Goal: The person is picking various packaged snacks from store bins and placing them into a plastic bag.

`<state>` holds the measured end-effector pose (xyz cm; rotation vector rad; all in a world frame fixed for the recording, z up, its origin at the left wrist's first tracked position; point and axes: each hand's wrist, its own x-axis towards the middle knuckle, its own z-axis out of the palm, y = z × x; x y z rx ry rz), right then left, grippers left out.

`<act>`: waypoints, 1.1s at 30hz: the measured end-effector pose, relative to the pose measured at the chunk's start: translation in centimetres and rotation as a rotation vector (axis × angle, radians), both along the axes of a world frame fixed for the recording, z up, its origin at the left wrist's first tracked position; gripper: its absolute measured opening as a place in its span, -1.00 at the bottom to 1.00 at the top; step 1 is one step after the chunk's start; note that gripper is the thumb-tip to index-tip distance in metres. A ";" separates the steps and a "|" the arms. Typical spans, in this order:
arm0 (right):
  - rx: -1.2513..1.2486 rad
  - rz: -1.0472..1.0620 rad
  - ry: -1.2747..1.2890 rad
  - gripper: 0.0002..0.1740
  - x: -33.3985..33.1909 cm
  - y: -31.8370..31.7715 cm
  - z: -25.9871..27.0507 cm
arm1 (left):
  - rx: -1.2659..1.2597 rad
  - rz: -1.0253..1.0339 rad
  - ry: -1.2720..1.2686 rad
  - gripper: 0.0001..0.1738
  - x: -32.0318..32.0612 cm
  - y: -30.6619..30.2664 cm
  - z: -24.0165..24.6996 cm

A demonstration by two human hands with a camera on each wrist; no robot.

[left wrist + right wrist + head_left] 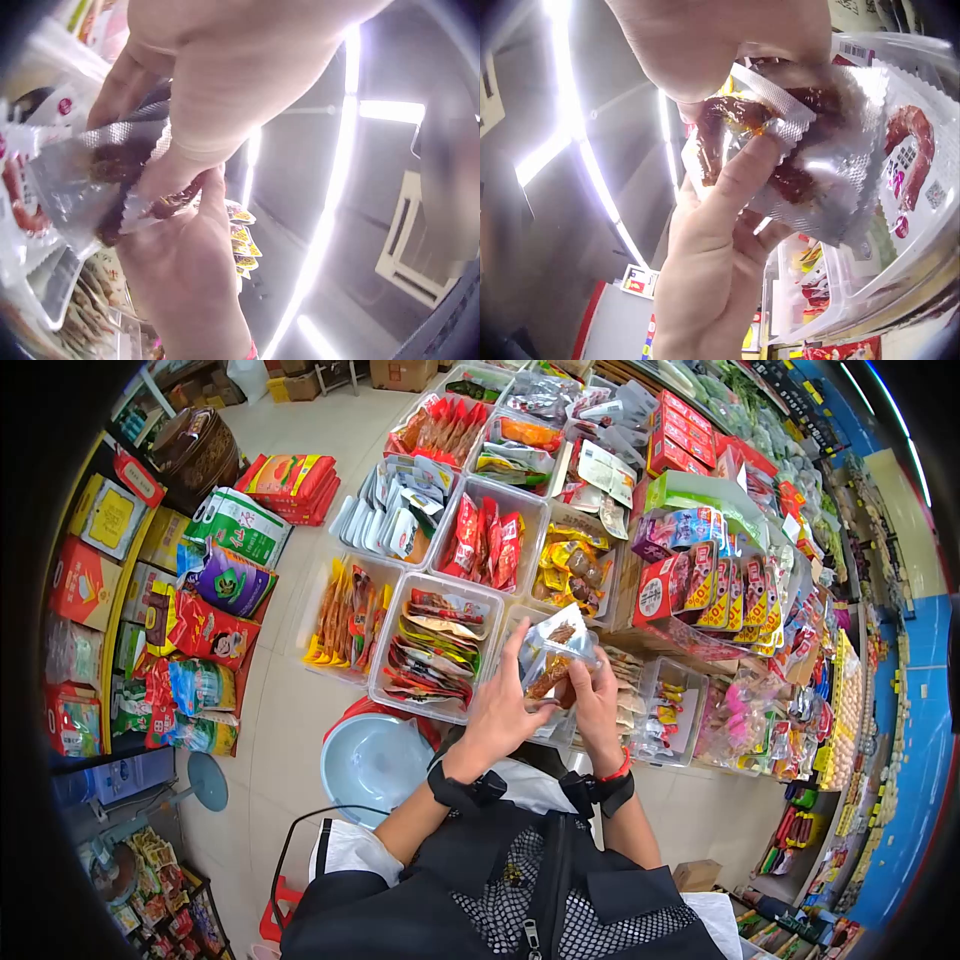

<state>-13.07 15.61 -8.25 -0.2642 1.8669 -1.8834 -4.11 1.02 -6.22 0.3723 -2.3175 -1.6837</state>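
In the head view, both hands hold clear vacuum-sealed packets [548, 672] of glossy brown meat snacks over the food bins. My left hand [507, 698] grips them from the left side, thumb along the lower edge. From the right, my right hand [597, 710] pinches them between thumb and fingers. The right wrist view shows serrated-edged clear packs [799, 184] overlapping, the left thumb [739, 172] pressed on their front. Just behind them, a white packet [907, 157] printed with a curved sausage-like piece stands in a clear plastic bin.
Clear bins of packaged snacks [440, 695] stand ahead, with red packets [485, 545] in one. A light-blue basin [375, 765] sits at lower left. Boxes of snack packs [735, 595] fill the right. Stacked bags [235, 600] and shelves line the left.
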 end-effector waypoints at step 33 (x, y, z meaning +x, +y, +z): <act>0.141 0.213 0.014 -0.64 1.3 4.1 5.2 | -0.637 -0.143 0.256 -0.48 0.4 -0.9 -0.6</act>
